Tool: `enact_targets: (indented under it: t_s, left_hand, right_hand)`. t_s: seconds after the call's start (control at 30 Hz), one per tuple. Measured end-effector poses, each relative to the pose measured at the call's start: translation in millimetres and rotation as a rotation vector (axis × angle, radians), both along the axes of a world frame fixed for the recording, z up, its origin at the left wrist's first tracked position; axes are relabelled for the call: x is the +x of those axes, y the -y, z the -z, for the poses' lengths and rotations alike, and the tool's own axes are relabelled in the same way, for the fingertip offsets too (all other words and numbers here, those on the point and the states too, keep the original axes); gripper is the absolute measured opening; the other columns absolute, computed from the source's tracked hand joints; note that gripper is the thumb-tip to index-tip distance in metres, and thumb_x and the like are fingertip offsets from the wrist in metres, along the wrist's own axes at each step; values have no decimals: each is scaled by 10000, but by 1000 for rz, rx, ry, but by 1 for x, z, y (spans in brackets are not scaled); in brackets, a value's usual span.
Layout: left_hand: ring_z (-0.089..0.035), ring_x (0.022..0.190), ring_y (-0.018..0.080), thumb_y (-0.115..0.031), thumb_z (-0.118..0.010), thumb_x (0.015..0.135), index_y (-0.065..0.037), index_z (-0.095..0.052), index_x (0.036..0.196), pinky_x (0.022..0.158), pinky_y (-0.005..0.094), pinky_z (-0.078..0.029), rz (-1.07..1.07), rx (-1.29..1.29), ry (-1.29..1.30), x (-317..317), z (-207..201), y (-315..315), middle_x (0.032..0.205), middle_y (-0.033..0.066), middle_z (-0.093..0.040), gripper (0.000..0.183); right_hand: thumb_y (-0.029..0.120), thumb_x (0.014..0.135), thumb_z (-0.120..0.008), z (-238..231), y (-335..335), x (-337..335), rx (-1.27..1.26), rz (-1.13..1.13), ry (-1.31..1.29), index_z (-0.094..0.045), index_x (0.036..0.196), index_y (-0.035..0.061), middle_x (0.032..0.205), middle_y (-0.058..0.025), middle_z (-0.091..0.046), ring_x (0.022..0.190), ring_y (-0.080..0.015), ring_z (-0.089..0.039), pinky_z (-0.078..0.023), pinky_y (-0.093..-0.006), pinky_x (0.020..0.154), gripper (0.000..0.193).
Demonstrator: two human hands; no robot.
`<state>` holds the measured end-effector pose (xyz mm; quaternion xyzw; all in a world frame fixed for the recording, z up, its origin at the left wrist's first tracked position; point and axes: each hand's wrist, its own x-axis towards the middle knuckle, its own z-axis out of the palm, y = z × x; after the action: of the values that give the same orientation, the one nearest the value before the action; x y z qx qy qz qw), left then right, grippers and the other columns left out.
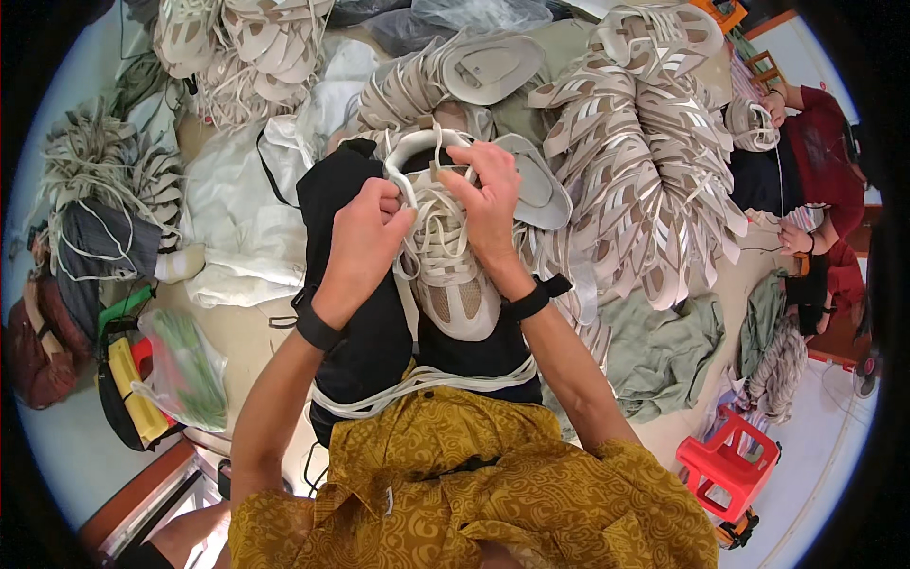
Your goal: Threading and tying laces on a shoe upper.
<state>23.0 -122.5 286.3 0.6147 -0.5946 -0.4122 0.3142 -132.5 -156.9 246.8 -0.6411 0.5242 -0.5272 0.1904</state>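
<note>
A beige and white sneaker upper [460, 299] lies across my black-trousered thighs, toe toward me, with white laces [443, 228] threaded through its front. My left hand [365, 237] is closed, thumb and fingers pinching the left edge of the padded collar. On the right side of the opening, my right hand [488, 194] curls its thumb and forefinger at the top of the tongue, beside an upright loop of lace or tape. What exactly lies between those fingertips is partly hidden. A bundle of loose white laces [427, 381] rests over my lap.
Nested stacks of similar uppers [654, 152] lie ahead to the right, with another stack [256, 47] at the far left. White cloth sacks [246, 209] spread on my left. A red plastic stool [730, 462] stands at lower right. People in red work at far right, one holding an upper [751, 125].
</note>
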Motion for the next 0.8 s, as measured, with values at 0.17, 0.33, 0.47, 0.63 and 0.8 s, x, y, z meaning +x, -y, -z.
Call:
enact_targets:
  t_s: [0.17, 0.33, 0.47, 0.63, 0.8]
  left_hand:
    - [-582, 634, 133, -51, -590, 748, -10, -497, 997, 550, 252, -467, -7, -112, 158, -12, 2, 2, 715, 90, -597, 269]
    - [-569, 551, 92, -24, -549, 754, 20, -541, 913, 503, 227, -456, -20, 95, -136, 6, -3, 6, 666, 44, -593, 165]
    - [-596, 581, 103, -69, -557, 768, 10, -571, 914, 488, 222, -452, 96, 122, -4, 15, -6, 8, 665, 41, -593, 167]
    - [-582, 543, 102, -90, -580, 757, 12, -562, 840, 479, 230, -451, 94, 85, 143, 4, -4, 11, 648, 46, -591, 133]
    - [-560, 493, 94, -104, -597, 751, 7, -546, 756, 451, 223, -449, 109, -97, 326, 3, 7, 16, 597, 50, -578, 122]
  right_hand:
    - [233, 697, -621, 6, 5, -14, 81, -86, 107, -622, 930, 65, 939, -72, -568, 938, -230, -478, -352, -329, 813, 287]
    - [153, 789, -521, -3, 7, -40, 456, -453, 663, -570, 1076, 2, 1015, -44, -575, 966, -134, -507, -360, -241, 869, 327]
    - [136, 777, -546, -1, 9, -54, 453, -510, 632, -567, 1086, 11, 1001, -23, -564, 926, -120, -504, -365, -233, 838, 335]
    - [98, 736, -600, 1, 8, -54, 511, -533, 667, -568, 1097, 17, 980, 13, -534, 857, -80, -470, -362, -206, 771, 371]
    - [116, 713, -627, -9, 5, -50, 493, -492, 520, -568, 1092, 7, 1029, -7, -542, 878, -90, -473, -367, -213, 777, 399]
